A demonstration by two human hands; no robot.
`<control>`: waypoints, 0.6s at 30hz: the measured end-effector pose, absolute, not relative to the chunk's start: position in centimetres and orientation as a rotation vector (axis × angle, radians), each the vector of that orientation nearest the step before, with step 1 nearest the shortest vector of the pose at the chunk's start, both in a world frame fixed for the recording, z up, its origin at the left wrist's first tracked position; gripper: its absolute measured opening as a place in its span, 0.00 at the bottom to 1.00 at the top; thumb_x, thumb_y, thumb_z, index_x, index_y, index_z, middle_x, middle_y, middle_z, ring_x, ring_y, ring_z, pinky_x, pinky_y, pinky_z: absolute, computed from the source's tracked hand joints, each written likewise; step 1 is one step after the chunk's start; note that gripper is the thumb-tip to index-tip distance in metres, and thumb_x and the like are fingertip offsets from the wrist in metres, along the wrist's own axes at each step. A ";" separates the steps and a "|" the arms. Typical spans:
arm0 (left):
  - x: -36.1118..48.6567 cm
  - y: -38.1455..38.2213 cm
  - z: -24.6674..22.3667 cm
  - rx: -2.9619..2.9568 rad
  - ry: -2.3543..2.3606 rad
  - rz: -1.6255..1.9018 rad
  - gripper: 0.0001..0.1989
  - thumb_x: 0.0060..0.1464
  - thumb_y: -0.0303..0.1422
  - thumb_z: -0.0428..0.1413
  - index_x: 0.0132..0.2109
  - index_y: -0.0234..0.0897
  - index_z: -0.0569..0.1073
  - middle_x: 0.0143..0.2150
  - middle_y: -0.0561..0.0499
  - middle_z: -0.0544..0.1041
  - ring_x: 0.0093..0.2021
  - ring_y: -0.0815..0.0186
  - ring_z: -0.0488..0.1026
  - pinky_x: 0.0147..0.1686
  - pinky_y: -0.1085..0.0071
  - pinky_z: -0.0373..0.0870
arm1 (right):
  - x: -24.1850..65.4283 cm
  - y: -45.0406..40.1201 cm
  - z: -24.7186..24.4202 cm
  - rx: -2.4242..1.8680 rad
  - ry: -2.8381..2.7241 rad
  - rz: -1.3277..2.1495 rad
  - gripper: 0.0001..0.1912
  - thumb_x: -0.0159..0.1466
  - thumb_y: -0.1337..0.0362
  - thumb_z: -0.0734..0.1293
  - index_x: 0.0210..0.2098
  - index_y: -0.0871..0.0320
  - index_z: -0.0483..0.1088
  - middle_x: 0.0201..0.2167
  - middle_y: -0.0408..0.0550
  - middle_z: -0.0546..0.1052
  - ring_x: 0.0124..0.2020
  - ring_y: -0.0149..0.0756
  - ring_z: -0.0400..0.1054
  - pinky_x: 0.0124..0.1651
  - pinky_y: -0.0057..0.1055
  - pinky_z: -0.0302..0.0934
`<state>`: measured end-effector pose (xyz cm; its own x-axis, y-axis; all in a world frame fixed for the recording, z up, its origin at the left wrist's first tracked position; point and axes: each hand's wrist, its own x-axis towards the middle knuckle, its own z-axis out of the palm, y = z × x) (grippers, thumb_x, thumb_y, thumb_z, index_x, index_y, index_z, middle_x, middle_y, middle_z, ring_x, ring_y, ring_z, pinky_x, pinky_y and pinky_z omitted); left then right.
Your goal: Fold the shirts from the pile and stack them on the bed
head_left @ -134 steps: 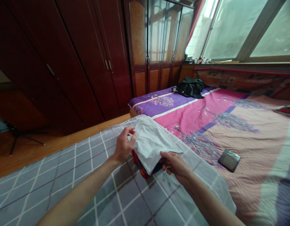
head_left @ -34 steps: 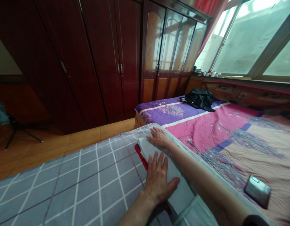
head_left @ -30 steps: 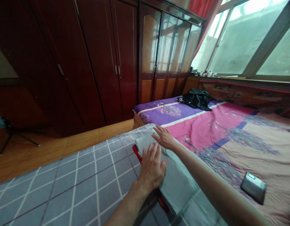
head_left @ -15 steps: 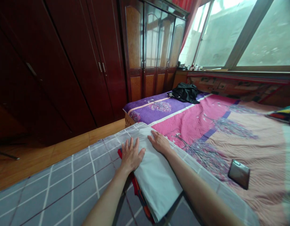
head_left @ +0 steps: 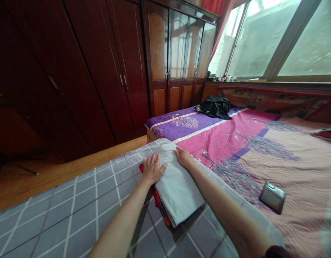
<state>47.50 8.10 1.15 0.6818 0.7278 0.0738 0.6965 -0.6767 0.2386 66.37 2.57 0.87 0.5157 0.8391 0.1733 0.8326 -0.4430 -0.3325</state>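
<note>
A folded white cloth (head_left: 178, 191) lies on a red and dark patterned cloth (head_left: 161, 211), whose edge shows along the left side. Both rest on a grey checked cover (head_left: 100, 200). My left hand (head_left: 154, 169) lies with fingers spread on the upper left edge of the white cloth. On the upper right edge rests my right hand (head_left: 183, 157), palm down, its fingers extended and partly hidden from view. Neither hand is closed around the fabric.
Beyond the checked surface is a bed with a purple and pink quilt (head_left: 208, 138). A dark phone (head_left: 273, 197) lies on it at the right, and black clothing (head_left: 215, 106) at its far end. Dark red wardrobes (head_left: 100, 71) stand at the left.
The view has shifted slightly, so most things appear further right. The near end of the white cloth sits higher in the picture. Both hands stay on it.
</note>
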 end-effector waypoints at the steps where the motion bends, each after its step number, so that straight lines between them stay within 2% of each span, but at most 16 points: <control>1: 47.3 7.9 1.8 2.701 1.151 0.233 0.35 0.61 0.50 0.37 0.67 0.32 0.51 0.68 0.37 0.52 0.67 0.46 0.47 0.62 0.47 0.42 | 66.0 2.1 1.3 -2.396 -1.385 -0.003 0.22 0.67 0.54 0.59 0.57 0.59 0.61 0.53 0.54 0.69 0.51 0.43 0.65 0.53 0.48 0.59; 5: 46.5 6.0 4.0 2.726 1.053 0.277 0.33 0.61 0.50 0.36 0.66 0.35 0.53 0.69 0.40 0.50 0.68 0.49 0.44 0.62 0.49 0.42 | 64.6 -1.1 2.5 -2.402 -1.454 -0.098 0.30 0.68 0.51 0.55 0.63 0.62 0.53 0.59 0.63 0.62 0.59 0.53 0.57 0.57 0.49 0.51; 9: 46.1 3.1 3.6 2.745 0.808 0.280 0.38 0.58 0.55 0.37 0.66 0.34 0.53 0.69 0.38 0.49 0.68 0.46 0.41 0.62 0.47 0.42 | 63.5 -4.9 1.3 -2.365 -1.593 -0.124 0.33 0.66 0.47 0.55 0.64 0.57 0.52 0.65 0.57 0.55 0.64 0.52 0.49 0.61 0.47 0.46; 12: 46.2 1.6 2.0 2.771 0.786 0.287 0.42 0.55 0.58 0.41 0.67 0.33 0.51 0.69 0.37 0.46 0.68 0.44 0.36 0.63 0.45 0.38 | 63.2 -6.4 -0.1 -2.377 -1.605 -0.109 0.32 0.67 0.48 0.52 0.65 0.58 0.51 0.63 0.58 0.58 0.63 0.50 0.52 0.59 0.45 0.49; 18: 46.3 1.1 1.1 2.789 0.844 0.362 0.38 0.57 0.54 0.42 0.67 0.35 0.51 0.69 0.39 0.46 0.69 0.47 0.36 0.64 0.47 0.37 | 63.5 -6.1 -0.9 -2.386 -1.563 -0.126 0.30 0.68 0.50 0.50 0.66 0.57 0.50 0.62 0.58 0.61 0.61 0.48 0.55 0.57 0.43 0.52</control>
